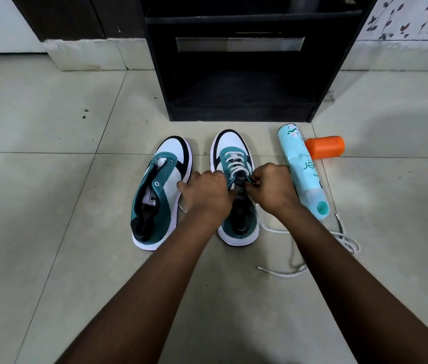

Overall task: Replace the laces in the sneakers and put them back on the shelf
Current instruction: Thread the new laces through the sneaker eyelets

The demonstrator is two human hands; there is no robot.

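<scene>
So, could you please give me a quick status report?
Both hands, left and right, pinching white lace on right teal-and-white sneaker. Left sneaker unlaced. Nothing blocking.

- The tiled floor [50, 179] carried everything, pale grey with thin dark joints.
- A black shelf unit [241, 74] stood on it at the far side.
- Two teal-and-white sneakers sat side by side near the shelf: the left sneaker [160, 190] had bare eyelets, the right sneaker [234, 156] was partly laced.
- A pale green spray can [302, 172] lay on its side just right of them, an orange cap [325, 147] beside it, possibly touching.
- A loose white lace [312, 258] trailed at the near right.
</scene>
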